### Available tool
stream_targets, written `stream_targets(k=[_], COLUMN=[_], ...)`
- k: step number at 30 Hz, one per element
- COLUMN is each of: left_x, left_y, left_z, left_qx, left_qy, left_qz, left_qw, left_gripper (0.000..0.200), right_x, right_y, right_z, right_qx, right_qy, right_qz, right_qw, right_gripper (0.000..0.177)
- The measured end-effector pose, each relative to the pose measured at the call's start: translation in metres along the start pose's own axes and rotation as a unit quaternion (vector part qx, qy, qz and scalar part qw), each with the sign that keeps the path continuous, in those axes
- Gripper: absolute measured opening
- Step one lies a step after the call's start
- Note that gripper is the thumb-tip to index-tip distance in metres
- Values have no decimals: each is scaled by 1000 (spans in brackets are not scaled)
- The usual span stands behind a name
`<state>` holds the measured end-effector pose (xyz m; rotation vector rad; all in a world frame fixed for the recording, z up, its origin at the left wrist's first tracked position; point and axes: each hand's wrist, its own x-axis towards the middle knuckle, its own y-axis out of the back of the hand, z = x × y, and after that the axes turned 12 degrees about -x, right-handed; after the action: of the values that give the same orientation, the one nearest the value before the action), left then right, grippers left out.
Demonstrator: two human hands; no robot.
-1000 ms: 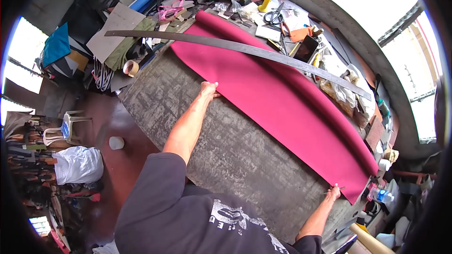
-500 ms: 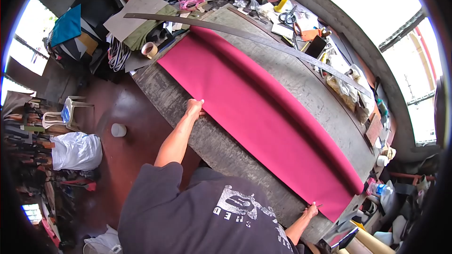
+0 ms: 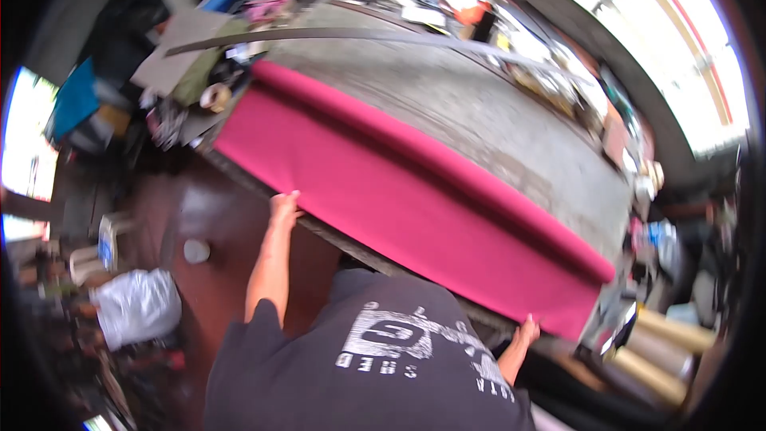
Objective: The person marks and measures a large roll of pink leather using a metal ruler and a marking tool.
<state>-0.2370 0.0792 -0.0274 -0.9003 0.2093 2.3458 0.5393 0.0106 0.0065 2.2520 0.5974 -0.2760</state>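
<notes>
A wide dark-pink sheet [image 3: 351, 183], fabric or leatherette, lies on the grey worktable with its far side rolled over into a long tube. My left hand [image 3: 284, 209] pinches its near edge toward the left, thumb on top. Farther right, my right hand [image 3: 526, 330] grips the same edge close to the right corner. Blur hides whether the right fingers hold anything else. Beyond the roll, apart from it, a long thin metal strip like a ruler [image 3: 343, 34] crosses the table.
Tools and scraps crowd the far edge of the worktable [image 3: 558, 160]. A tape roll [image 3: 215, 97] sits off the sheet's left end. On the floor stand a white container [image 3: 196, 251] and a white plastic bag [image 3: 137, 307]. Cream rolls [image 3: 650, 375] lie at lower right.
The pink sheet has slid toward my body with both hands on it, so its near edge now lies nearer the table's edge. The gap to the metal strip has widened. My view has turned.
</notes>
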Motion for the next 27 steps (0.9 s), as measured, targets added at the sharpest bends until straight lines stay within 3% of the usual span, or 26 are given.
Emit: stream_targets(k=[2, 3, 4, 8, 11, 15, 19, 20, 21, 22, 24, 27], left_x=[-25, -18, -11, -26, -27, -31, -36, -50, -67, -77, -85, -107], left_y=[-12, -6, -1, -5, 2, 7, 0, -15, -38, -65, -111, -191], left_z=[21, 19, 16, 18, 7, 4, 5, 12, 23, 28, 23, 5], left_qx=[31, 20, 29, 40, 16, 16, 21, 168, 306, 429, 460, 544], left_qy=[21, 30, 34, 35, 36, 52, -10, -126, -233, -328, -505, -519], left_qz=[2, -24, -25, -16, 2, 14, 45, 156, 261, 355, 190, -79], left_qw=[999, 999, 999, 998, 999, 998, 999, 965, 885, 763, 705, 655], left_gripper=[31, 32, 31, 27, 26, 27, 39, 44, 50, 55, 70, 86], right_x=[4, 1, -21, -16, -18, -24, -16, -19, -24, -29, -10, -14], right_y=[0, 1, 13, 10, 10, 13, 14, 15, 16, 15, 7, 6], right_z=[18, 21, 3, 14, 15, 13, 20, 17, 13, 5, 24, 18], right_qx=[35, 30, -33, -19, 21, 64, 84, 75, 63, 53, 69, 59], right_qy=[40, 53, -32, -14, -77, -76, -64, -65, -73, -81, -70, -66], right_qz=[10, 28, 8, 49, 73, 63, 35, 37, 42, 47, 72, 77], right_qw=[999, 998, 999, 998, 994, 993, 994, 994, 994, 994, 993, 993], right_gripper=[33, 21, 10, 16, 19, 26, 29, 28, 27, 26, 22, 18])
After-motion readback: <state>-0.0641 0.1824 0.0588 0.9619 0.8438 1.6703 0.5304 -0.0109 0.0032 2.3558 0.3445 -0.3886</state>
